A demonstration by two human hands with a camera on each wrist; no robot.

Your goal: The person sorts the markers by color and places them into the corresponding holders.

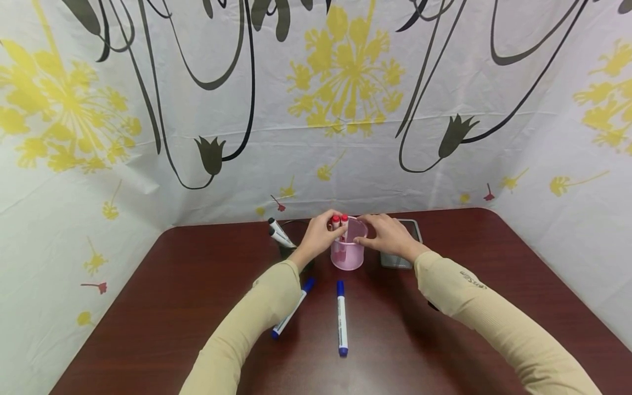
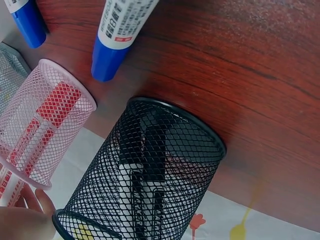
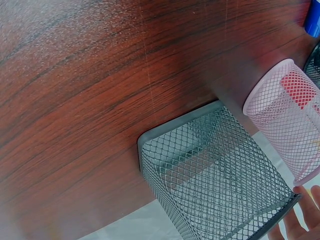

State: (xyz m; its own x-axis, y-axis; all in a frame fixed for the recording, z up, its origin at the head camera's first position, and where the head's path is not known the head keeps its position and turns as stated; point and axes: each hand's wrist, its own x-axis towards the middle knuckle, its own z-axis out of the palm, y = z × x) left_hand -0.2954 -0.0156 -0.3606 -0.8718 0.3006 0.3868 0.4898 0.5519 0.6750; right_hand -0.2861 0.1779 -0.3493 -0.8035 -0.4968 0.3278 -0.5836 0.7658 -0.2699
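Observation:
A pink mesh pen cup (image 1: 348,259) stands at the far part of the table, with two red-capped markers (image 1: 344,220) upright inside. My left hand (image 1: 317,235) pinches these markers at the cup's mouth, thumb across their near side. From the other side, my right hand (image 1: 390,236) holds the cup's rim, thumb at the near edge and fingers at the far edge. Through the mesh in the left wrist view, red marker ends (image 2: 59,104) show near the cup's bottom. Only part of each hand appears in the wrist views.
Left of the pink cup is a black mesh cup (image 2: 160,165) holding black-capped markers (image 1: 281,235). To its right stands a grey square mesh holder (image 3: 215,170). Two blue-capped markers lie nearer: one marker (image 1: 342,318) straight, another marker (image 1: 291,314) slanted beside the left forearm. A patterned sheet (image 1: 316,164) hangs behind the table.

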